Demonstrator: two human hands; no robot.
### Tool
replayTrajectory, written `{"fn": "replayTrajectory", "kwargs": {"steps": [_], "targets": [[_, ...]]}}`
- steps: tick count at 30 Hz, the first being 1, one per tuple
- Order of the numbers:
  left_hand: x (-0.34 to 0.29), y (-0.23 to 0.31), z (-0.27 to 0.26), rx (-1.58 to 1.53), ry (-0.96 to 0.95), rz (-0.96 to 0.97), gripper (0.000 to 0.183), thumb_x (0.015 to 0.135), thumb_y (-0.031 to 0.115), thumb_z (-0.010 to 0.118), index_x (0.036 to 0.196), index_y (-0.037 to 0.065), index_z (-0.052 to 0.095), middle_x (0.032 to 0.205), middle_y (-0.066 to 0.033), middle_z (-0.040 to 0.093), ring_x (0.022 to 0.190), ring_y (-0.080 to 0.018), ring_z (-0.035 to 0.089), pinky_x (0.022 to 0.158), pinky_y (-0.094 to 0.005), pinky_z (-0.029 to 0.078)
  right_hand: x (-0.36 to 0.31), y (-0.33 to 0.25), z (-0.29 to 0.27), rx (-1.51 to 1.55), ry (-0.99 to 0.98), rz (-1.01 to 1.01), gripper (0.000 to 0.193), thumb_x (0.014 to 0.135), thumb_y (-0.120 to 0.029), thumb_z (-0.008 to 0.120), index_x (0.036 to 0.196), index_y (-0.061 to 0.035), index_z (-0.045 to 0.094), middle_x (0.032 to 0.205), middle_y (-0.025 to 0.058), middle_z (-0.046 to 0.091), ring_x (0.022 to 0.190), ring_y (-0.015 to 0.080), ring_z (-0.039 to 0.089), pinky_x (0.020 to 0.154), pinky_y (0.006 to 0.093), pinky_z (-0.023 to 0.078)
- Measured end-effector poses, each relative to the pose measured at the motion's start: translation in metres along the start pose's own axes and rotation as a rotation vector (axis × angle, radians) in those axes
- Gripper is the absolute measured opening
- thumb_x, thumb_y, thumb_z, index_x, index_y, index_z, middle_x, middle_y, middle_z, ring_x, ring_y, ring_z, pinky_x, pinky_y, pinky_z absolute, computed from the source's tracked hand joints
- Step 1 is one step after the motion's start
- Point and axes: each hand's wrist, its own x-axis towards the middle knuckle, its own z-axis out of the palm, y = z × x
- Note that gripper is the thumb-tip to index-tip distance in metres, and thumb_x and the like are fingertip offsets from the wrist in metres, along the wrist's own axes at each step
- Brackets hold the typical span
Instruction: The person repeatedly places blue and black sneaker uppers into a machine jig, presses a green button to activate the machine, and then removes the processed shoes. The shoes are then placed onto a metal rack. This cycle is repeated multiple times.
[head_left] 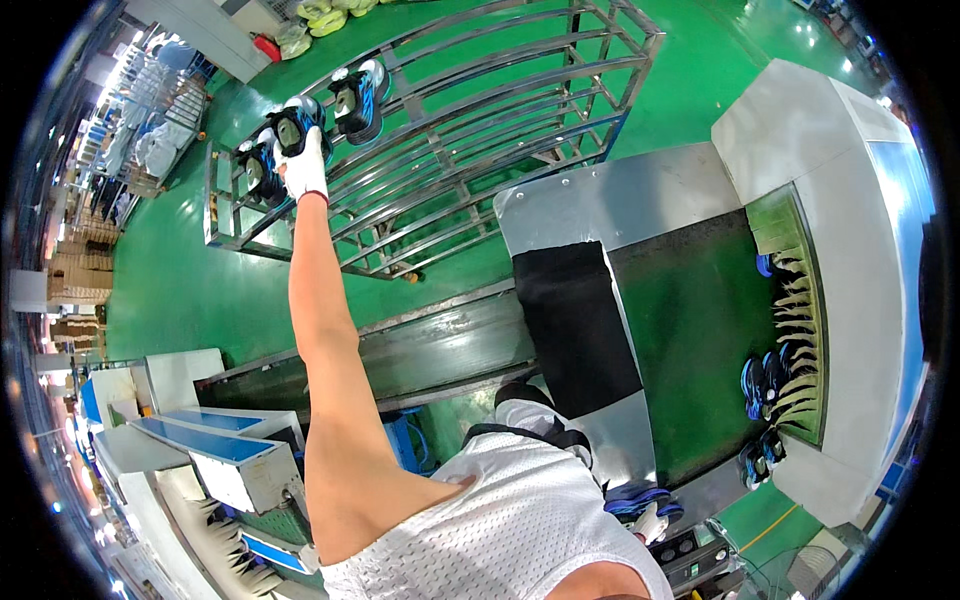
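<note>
My left hand (306,170), in a white glove, reaches out to the metal rack at the upper left. Its fingers are closed on a black and blue sneaker (290,128) on the rack's top. Close beside it on the left is another sneaker (258,178), partly hidden by the hand. To the right, one more pair of sneakers (358,102) stands on the same rack. Low at the right of my body, my gloved right hand (651,523) is closed against blue-soled shoes (638,502); its fingers are partly hidden.
The long tubular rack (470,110) stands across the green floor. A conveyor belt (690,330) runs into a white machine (830,200) with a strip curtain, where several shoes lie. Black cloth (575,325) covers part of the metal table. Another machine (235,465) stands at lower left.
</note>
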Motion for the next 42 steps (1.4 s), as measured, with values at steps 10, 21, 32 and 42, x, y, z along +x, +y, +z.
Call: {"fn": "replayTrajectory", "kwargs": {"steps": [10,21,32,42], "targets": [[-0.12,0.022,-0.119,-0.316,0.007,-0.118,0.077,0.086,0.052,0.074,0.137,-0.003,0.058,0.135,-0.0227,0.062,0.12,-0.0348,0.06,0.106,-0.0419,0.044,0.027,-0.028,-0.01,0.349,0.137,-0.129,0.08,0.09,-0.052,0.068,0.145,0.0026,0.049,0.139,0.0245,0.058,0.124,0.0347,0.06,0.105,0.0401,0.047],[-0.421,0.06,-0.158,-0.296,-0.982,0.03,0.062,0.088,0.019,0.078,0.142,0.0,0.054,0.135,-0.0148,0.062,0.117,-0.023,0.06,0.104,-0.0374,0.046,-0.157,-0.209,-0.106,0.959,-0.81,-0.704,0.086,0.09,-0.043,0.072,0.153,0.0039,0.036,0.155,0.0233,0.043,0.141,0.0322,0.046,0.117,0.0402,0.036],[-0.763,0.104,-0.17,-0.607,-1.9,1.345,0.076,0.071,0.01,0.083,0.139,-0.003,0.05,0.131,-0.0237,0.06,0.123,-0.0435,0.057,0.107,-0.0464,0.046,-0.031,-0.1,-0.114,2.039,-0.803,0.103,0.059,0.082,-0.024,0.084,0.13,-0.0052,0.054,0.114,0.0092,0.065,0.102,0.0198,0.065,0.088,0.0369,0.055],[-1.016,0.167,-0.08,-0.581,-2.094,1.696,0.076,0.086,0.026,0.079,0.146,-0.003,0.043,0.145,-0.0244,0.051,0.134,-0.0359,0.053,0.111,-0.0438,0.044,0.116,0.047,-0.027,2.08,-0.417,0.571,0.048,0.087,-0.017,0.078,0.129,-0.0015,0.061,0.108,0.0092,0.068,0.09,0.0198,0.066,0.079,0.0345,0.054]]}}
